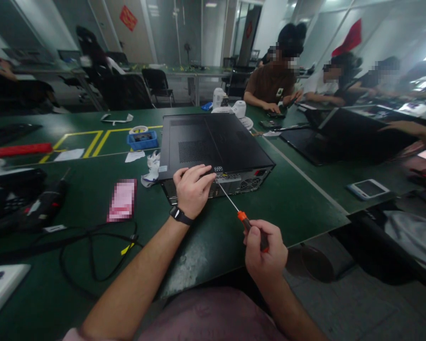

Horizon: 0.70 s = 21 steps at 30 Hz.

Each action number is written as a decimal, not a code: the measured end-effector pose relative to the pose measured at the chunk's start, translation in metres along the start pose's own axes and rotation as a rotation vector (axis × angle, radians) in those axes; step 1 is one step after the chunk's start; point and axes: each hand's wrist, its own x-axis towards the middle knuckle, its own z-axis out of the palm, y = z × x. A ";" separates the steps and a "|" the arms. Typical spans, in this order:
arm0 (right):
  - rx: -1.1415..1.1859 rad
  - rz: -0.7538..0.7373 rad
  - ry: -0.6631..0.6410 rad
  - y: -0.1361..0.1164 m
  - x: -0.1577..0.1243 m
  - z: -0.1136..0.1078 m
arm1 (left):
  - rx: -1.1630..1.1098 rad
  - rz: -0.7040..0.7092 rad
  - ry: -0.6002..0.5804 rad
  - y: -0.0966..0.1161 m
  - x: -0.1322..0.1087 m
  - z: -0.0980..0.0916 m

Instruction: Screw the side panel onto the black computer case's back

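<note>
A black desktop computer case (230, 137) lies on its side on the green table, its rear panel with a fan grille facing me. My left hand (194, 189) rests on the near top edge of the case, fingers spread over the rim. In my right hand (266, 248) is a screwdriver (242, 216) with an orange and dark handle, my fingers wrapped round it. Its long thin shaft points up and left to the rear panel, near my left fingertips. Whether the tip sits on a screw is too small to tell.
Left of the case are a blue bin (142, 140), crumpled white wrap (151, 169), a pink phone-shaped item (122, 200), black cables (88, 237) and a power drill (48, 201). White devices (220, 98) stand behind it. To the right lie a smartphone (368, 188) and a dark laptop (355, 132); co-workers sit beyond.
</note>
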 end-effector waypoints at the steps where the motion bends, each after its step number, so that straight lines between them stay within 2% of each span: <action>1: 0.000 0.009 0.001 0.001 -0.001 -0.001 | -0.002 0.003 -0.004 0.000 0.000 0.000; 5: -0.005 0.063 0.019 0.011 -0.006 -0.007 | 0.011 0.030 0.005 0.007 -0.004 -0.008; 7: -0.027 0.079 0.024 0.018 -0.008 -0.010 | 0.009 0.026 -0.051 0.013 -0.013 -0.015; 9: -0.077 0.092 -0.016 0.025 -0.009 -0.012 | -0.042 0.026 -0.280 0.020 -0.026 -0.022; 12: -0.136 0.088 -0.155 0.035 -0.010 -0.014 | -0.146 0.048 -0.824 0.027 -0.050 -0.030; 13: -0.137 0.078 -0.201 0.038 -0.012 -0.014 | -0.153 0.043 -0.883 0.028 -0.058 -0.031; 16: -0.106 0.050 -0.332 0.048 -0.017 -0.012 | -0.160 0.005 -0.951 0.029 -0.078 -0.035; 21: -0.095 -0.003 -0.461 0.057 -0.024 -0.008 | -0.151 -0.127 -0.948 0.029 -0.092 -0.041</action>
